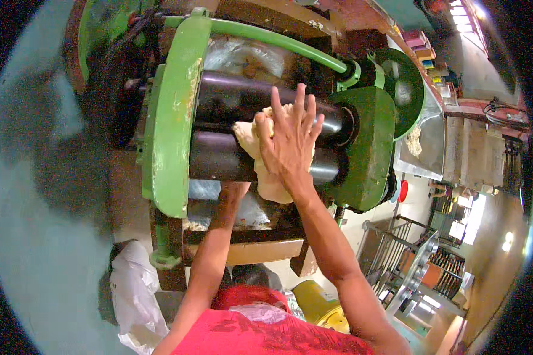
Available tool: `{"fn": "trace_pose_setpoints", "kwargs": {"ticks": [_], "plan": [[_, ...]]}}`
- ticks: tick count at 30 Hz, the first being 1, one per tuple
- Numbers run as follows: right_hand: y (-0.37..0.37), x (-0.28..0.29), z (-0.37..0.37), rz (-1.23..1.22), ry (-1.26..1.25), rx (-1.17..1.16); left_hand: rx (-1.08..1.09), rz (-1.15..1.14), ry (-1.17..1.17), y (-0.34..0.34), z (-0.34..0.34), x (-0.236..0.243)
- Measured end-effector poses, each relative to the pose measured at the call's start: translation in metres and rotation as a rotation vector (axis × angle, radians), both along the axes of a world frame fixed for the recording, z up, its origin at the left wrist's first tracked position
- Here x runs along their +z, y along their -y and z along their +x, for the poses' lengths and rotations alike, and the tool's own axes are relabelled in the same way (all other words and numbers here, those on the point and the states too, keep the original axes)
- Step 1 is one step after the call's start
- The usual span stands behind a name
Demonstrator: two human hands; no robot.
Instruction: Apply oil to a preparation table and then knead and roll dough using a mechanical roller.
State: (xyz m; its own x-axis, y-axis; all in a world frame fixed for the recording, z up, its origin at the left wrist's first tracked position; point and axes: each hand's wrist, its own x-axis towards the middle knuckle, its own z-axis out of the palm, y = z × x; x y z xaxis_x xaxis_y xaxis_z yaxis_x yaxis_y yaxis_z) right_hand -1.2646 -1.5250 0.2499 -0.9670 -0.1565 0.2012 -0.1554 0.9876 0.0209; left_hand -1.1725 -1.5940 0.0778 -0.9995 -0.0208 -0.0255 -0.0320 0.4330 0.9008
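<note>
A lump of pale dough [271, 182] lies over the two dark metal rollers of a green dough sheeter [175, 112]. Its upper end rests across the gap between the rollers, and its lower end hangs over the front roller [219, 155]. My right hand [289, 139] presses flat on top of the dough with its fingers spread, pointing toward the back roller [231, 94]. Below the front roller is my left hand [235, 188]; only the part by the wrist shows, and the roller hides its fingers.
Green side housings flank the rollers, and a green bar [272, 38] runs behind them. A large green wheel [404, 89] stands at the right. Dough scraps [414, 141] lie on a metal surface beyond it. A white sack [137, 290] and a yellow container [334, 319] sit below.
</note>
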Motion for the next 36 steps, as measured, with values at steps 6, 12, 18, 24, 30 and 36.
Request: {"fn": "trace_pose_setpoints", "kwargs": {"ticks": [6, 12, 18, 24, 30, 36], "plan": [[0.019, -0.015, -0.064, -0.070, -0.147, 0.020, 0.131, 0.620, 0.088, -0.001, -0.035, -0.047], [-0.026, -0.011, -0.073, -0.448, -0.229, 0.195, 0.218, 1.241, 0.222, -0.015, -0.055, -0.071], [-0.108, 0.032, 0.122, -0.625, -0.206, 0.007, 0.333, 1.814, 0.372, -0.011, 0.045, -0.071], [-0.206, -0.043, 0.313, -0.262, -0.076, -0.500, 0.275, 2.279, 0.466, -0.022, 0.103, -0.010], [-0.257, -0.128, 0.336, -0.764, -0.313, -0.444, -0.005, 2.194, 0.224, -0.016, 0.054, 0.084], [-0.288, -0.127, 0.335, -2.239, -0.086, -0.854, 0.009, 2.056, 0.204, -0.018, 0.014, 0.150]]}}
